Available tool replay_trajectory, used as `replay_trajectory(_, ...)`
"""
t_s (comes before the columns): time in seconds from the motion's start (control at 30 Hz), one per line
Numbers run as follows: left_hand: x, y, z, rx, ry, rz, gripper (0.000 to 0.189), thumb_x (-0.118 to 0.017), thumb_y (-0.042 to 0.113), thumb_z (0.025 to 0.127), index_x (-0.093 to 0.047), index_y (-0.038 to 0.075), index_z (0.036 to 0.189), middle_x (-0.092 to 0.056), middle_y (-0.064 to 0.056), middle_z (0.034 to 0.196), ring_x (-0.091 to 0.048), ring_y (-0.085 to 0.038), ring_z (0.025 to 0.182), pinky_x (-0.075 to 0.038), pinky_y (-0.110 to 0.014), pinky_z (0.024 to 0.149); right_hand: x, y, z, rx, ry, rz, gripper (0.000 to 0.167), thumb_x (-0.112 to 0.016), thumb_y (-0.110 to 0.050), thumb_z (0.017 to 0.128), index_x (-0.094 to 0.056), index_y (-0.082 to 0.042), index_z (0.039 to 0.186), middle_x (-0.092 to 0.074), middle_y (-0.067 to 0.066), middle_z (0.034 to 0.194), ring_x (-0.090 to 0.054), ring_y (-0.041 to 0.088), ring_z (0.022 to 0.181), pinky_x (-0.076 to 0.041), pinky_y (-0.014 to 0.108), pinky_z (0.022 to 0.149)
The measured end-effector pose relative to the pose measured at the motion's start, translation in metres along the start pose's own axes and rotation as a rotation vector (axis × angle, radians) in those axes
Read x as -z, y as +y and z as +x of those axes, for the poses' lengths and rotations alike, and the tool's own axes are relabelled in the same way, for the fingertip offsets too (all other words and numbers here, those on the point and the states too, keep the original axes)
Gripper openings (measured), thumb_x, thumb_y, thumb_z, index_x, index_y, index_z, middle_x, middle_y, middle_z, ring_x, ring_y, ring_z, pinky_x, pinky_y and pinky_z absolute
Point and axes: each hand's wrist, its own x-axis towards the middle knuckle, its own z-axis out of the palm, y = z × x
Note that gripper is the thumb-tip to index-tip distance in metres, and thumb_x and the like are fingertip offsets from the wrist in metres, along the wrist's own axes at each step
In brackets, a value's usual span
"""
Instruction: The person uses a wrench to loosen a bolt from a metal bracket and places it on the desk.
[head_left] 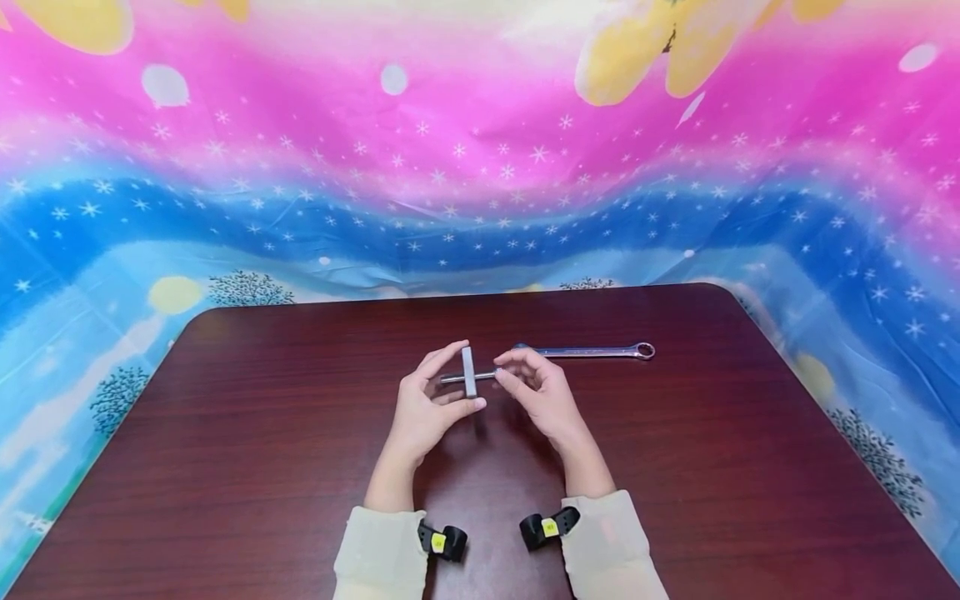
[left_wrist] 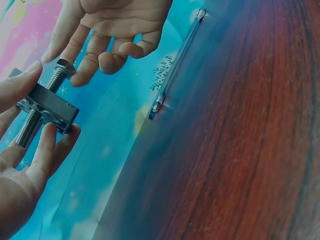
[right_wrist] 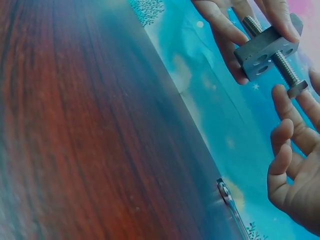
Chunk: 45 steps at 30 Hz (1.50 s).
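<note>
My left hand (head_left: 420,412) grips a flat grey metal block (head_left: 469,372) between thumb and fingers, raised over the table. Through the block runs a long threaded bolt (head_left: 486,376), its shank sticking out on both sides. At the bolt's hex head (left_wrist: 64,67), on the right, my right hand (head_left: 547,400) pinches with thumb and fingertips; the other fingers curl loosely below. More round holes show in the block's face (right_wrist: 260,52) in the right wrist view. Behind the right hand lies a silver combination wrench (head_left: 588,352), ring end to the right.
The dark red wood-grain table (head_left: 262,467) has a rounded far edge. A colourful printed cloth (head_left: 480,167) hangs around its back and sides. Black wrist bands with cameras (head_left: 444,543) sit at both cream sleeves (head_left: 378,554).
</note>
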Motion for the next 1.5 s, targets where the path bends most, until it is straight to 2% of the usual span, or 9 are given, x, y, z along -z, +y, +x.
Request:
replay_trajectory(0.13, -0.0012, -0.0001, 0.0000, -0.003, -0.010, 0.003, 0.073, -0.082, -0.006, 0.075, -0.060, 0.028, 0.136, -0.055, -0.003, 0.134, -0.067, -0.034, 0.110, -0.059, -0.034, 0.092, -0.0008, -0.0001, 0.0003, -0.002, 0.013, 0.010, 0.019, -0.061, -0.009, 0.098, -0.064, 0.003, 0.112, -0.069, 0.003, 0.082, -0.070, 0.024, 0.077, -0.054, 0.028, 0.067)
replay_trajectory(0.2, -0.0014, -0.0005, 0.0001, -0.004, -0.010, 0.000, 0.073, -0.082, -0.006, 0.075, -0.060, 0.027, 0.136, -0.055, -0.004, 0.134, -0.066, -0.036, 0.111, -0.059, -0.034, 0.092, -0.0013, -0.0007, -0.0002, 0.008, 0.020, -0.005, 0.018, -0.063, -0.008, 0.097, -0.064, 0.003, 0.111, -0.068, 0.003, 0.083, -0.067, 0.020, 0.076, -0.053, 0.026, 0.067)
replay_trajectory(0.43, -0.0007, 0.0000, -0.0005, -0.009, 0.011, -0.004, 0.075, -0.082, -0.007, 0.074, -0.059, 0.025, 0.138, -0.055, -0.005, 0.135, -0.066, -0.037, 0.111, -0.059, -0.035, 0.092, -0.0005, -0.0011, -0.0019, 0.042, -0.006, -0.041, 0.027, -0.066, -0.001, 0.092, -0.064, -0.001, 0.119, -0.065, 0.022, 0.115, -0.056, 0.011, 0.086, -0.049, 0.020, 0.075)
replay_trajectory(0.7, -0.0016, 0.0003, -0.0009, 0.000, 0.001, 0.007, 0.074, -0.081, -0.008, 0.075, -0.060, 0.027, 0.137, -0.056, -0.004, 0.133, -0.067, -0.031, 0.109, -0.059, -0.036, 0.093, -0.0007, -0.0004, -0.0021, -0.009, -0.002, 0.009, 0.020, -0.061, -0.010, 0.098, -0.064, 0.001, 0.115, -0.067, 0.023, 0.091, -0.069, 0.022, 0.080, -0.052, 0.027, 0.068)
replay_trajectory(0.83, -0.0016, 0.0007, -0.0008, 0.006, -0.011, 0.010, 0.074, -0.082, -0.005, 0.075, -0.060, 0.028, 0.137, -0.056, -0.004, 0.133, -0.067, -0.031, 0.110, -0.058, -0.036, 0.093, -0.0010, -0.0006, -0.0014, -0.004, 0.010, -0.012, 0.020, -0.061, -0.012, 0.099, -0.065, 0.002, 0.113, -0.069, 0.014, 0.083, -0.069, 0.021, 0.075, -0.051, 0.028, 0.064)
replay_trajectory(0.9, -0.0015, 0.0008, -0.0009, 0.005, -0.012, 0.007, 0.074, -0.083, -0.004, 0.075, -0.060, 0.028, 0.137, -0.055, -0.003, 0.133, -0.067, -0.032, 0.110, -0.058, -0.035, 0.093, -0.0010, -0.0003, -0.0012, 0.001, 0.013, -0.015, 0.020, -0.061, -0.011, 0.099, -0.065, 0.002, 0.113, -0.069, 0.015, 0.086, -0.068, 0.021, 0.077, -0.052, 0.028, 0.066)
replay_trajectory(1.13, -0.0010, -0.0003, -0.0005, -0.005, 0.013, -0.008, 0.074, -0.082, -0.007, 0.074, -0.060, 0.027, 0.137, -0.056, -0.004, 0.133, -0.067, -0.032, 0.110, -0.059, -0.033, 0.092, -0.0007, 0.0001, -0.0016, 0.044, -0.016, -0.045, 0.025, -0.065, -0.001, 0.093, -0.064, -0.001, 0.118, -0.065, 0.022, 0.113, -0.056, 0.012, 0.086, -0.049, 0.020, 0.073)
replay_trajectory(1.33, -0.0010, 0.0001, 0.0002, -0.001, 0.010, -0.001, 0.074, -0.082, -0.007, 0.075, -0.060, 0.029, 0.136, -0.056, -0.003, 0.132, -0.067, -0.030, 0.110, -0.059, -0.035, 0.092, 0.0007, 0.0009, -0.0011, 0.039, -0.001, -0.033, 0.024, -0.065, -0.002, 0.093, -0.064, 0.000, 0.117, -0.066, 0.022, 0.101, -0.059, 0.011, 0.082, -0.050, 0.021, 0.070)
replay_trajectory(1.5, -0.0015, 0.0002, 0.0004, -0.002, -0.001, 0.006, 0.073, -0.081, -0.007, 0.075, -0.060, 0.029, 0.136, -0.056, -0.002, 0.133, -0.067, -0.032, 0.110, -0.059, -0.036, 0.093, 0.0004, 0.0002, -0.0002, 0.019, 0.013, -0.016, 0.019, -0.061, -0.008, 0.098, -0.065, 0.003, 0.113, -0.065, 0.026, 0.087, -0.062, 0.023, 0.068, -0.051, 0.029, 0.060)
